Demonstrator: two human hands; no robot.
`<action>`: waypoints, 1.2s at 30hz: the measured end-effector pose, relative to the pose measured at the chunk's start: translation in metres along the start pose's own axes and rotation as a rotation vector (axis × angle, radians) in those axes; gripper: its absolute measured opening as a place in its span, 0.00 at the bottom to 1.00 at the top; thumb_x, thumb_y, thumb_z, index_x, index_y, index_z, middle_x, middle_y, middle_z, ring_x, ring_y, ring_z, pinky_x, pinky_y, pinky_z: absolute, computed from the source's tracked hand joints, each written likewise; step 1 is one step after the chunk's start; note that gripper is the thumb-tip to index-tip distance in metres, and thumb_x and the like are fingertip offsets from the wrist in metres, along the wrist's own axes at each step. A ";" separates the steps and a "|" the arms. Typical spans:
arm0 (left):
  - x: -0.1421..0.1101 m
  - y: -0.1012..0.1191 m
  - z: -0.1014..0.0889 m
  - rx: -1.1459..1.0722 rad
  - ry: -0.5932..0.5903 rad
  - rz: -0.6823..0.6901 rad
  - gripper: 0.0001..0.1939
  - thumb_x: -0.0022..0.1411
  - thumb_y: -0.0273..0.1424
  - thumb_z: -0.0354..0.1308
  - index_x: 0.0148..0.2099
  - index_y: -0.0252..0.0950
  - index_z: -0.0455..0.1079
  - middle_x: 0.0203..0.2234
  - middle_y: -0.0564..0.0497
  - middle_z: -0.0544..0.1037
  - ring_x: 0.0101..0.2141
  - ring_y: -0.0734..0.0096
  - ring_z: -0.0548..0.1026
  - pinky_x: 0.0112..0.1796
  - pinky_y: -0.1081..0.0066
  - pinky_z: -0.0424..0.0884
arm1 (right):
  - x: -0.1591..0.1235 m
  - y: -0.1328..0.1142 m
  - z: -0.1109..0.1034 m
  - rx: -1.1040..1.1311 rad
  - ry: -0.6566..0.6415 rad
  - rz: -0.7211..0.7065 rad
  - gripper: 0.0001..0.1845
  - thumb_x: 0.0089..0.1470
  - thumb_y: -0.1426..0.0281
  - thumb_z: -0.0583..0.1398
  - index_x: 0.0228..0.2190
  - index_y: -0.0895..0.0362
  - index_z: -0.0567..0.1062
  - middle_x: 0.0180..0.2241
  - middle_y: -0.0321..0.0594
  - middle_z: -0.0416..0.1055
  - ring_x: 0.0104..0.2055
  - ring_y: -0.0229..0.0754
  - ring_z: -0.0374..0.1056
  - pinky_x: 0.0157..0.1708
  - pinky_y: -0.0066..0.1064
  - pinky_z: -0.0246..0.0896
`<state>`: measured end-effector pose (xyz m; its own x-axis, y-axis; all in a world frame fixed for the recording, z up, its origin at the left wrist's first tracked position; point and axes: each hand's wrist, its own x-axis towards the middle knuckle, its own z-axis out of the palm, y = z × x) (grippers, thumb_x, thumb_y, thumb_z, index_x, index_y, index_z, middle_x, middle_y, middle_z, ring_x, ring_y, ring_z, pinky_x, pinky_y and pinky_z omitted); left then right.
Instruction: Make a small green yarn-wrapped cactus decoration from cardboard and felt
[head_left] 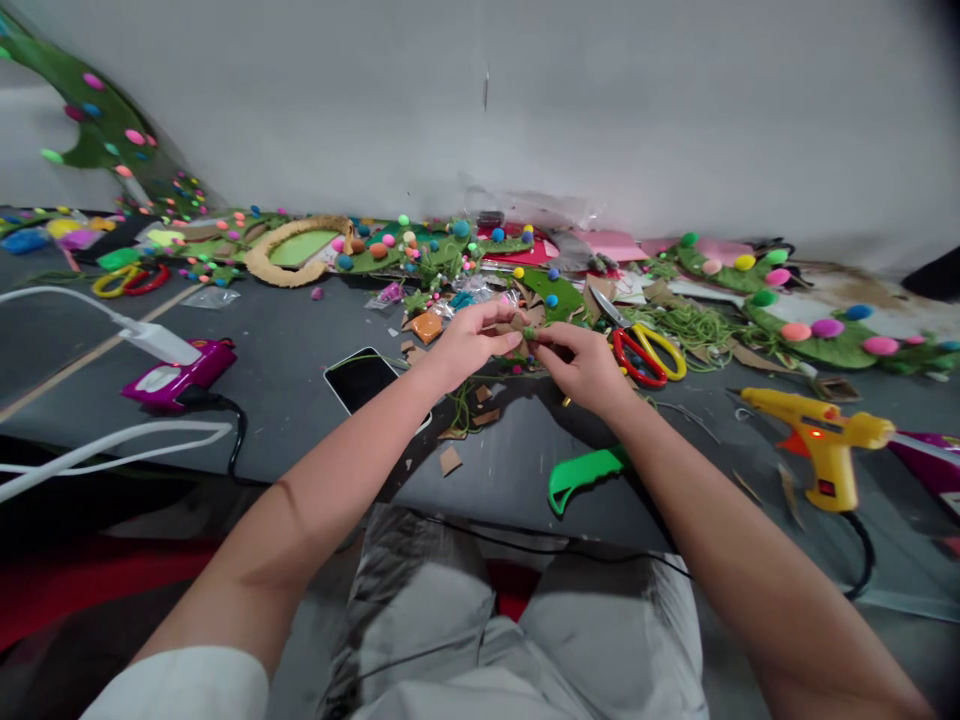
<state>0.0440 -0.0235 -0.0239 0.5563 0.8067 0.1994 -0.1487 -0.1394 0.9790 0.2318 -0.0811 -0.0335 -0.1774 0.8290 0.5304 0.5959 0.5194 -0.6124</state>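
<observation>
My left hand (480, 338) and my right hand (583, 362) meet over the middle of the grey table. Between their closed fingertips is a small cardboard piece with green yarn (528, 332), partly hidden by the fingers. Loose green yarn (463, 405) and cardboard scraps (450, 460) lie below the hands. Beside my right hand rest scissors with red and yellow handles (649, 352). A green-handled cutter (585, 474) lies under my right forearm. My left forearm partly covers a phone (361, 378).
A yellow glue gun (817, 430), its light glowing, stands at the right with a black cord. Purple power strip (180, 375) and white cables lie left. Green felt pieces with pompoms (825, 335), a tan ring (262, 262) and a yarn heap (694, 325) line the back.
</observation>
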 end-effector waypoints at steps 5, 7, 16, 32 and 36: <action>0.001 -0.001 0.002 -0.019 0.072 -0.083 0.07 0.57 0.26 0.63 0.40 0.33 0.72 0.30 0.51 0.76 0.27 0.77 0.72 0.30 0.73 0.69 | -0.002 -0.006 0.002 -0.085 -0.057 -0.011 0.10 0.61 0.70 0.57 0.31 0.57 0.77 0.31 0.41 0.75 0.33 0.42 0.69 0.35 0.33 0.60; 0.002 -0.002 0.002 0.040 0.108 -0.081 0.08 0.57 0.24 0.62 0.41 0.33 0.72 0.30 0.51 0.76 0.27 0.77 0.72 0.29 0.74 0.69 | -0.003 -0.008 0.001 -0.142 -0.084 -0.010 0.10 0.62 0.70 0.57 0.33 0.57 0.78 0.33 0.43 0.77 0.35 0.43 0.70 0.36 0.33 0.60; 0.002 -0.005 -0.001 0.281 0.108 0.000 0.07 0.59 0.20 0.60 0.41 0.33 0.70 0.30 0.49 0.77 0.30 0.74 0.75 0.30 0.72 0.71 | -0.003 -0.015 -0.009 -0.291 -0.102 -0.072 0.09 0.62 0.68 0.59 0.37 0.56 0.79 0.34 0.44 0.77 0.35 0.45 0.71 0.35 0.34 0.60; -0.001 0.002 -0.005 0.085 -0.088 0.046 0.09 0.59 0.27 0.64 0.43 0.33 0.72 0.30 0.52 0.75 0.29 0.76 0.73 0.31 0.72 0.70 | 0.004 -0.005 -0.011 0.072 -0.016 0.115 0.15 0.63 0.59 0.59 0.34 0.57 0.78 0.28 0.38 0.73 0.29 0.39 0.64 0.30 0.32 0.56; -0.002 0.005 -0.006 0.072 -0.125 0.020 0.09 0.58 0.27 0.65 0.43 0.34 0.73 0.30 0.52 0.75 0.30 0.76 0.73 0.31 0.73 0.70 | 0.005 -0.008 -0.012 0.215 -0.057 0.185 0.17 0.59 0.55 0.62 0.31 0.57 0.79 0.26 0.37 0.73 0.27 0.38 0.63 0.28 0.31 0.57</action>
<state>0.0370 -0.0225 -0.0199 0.6518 0.7262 0.2185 -0.1044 -0.1995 0.9743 0.2359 -0.0838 -0.0187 -0.1285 0.9209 0.3680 0.4433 0.3853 -0.8094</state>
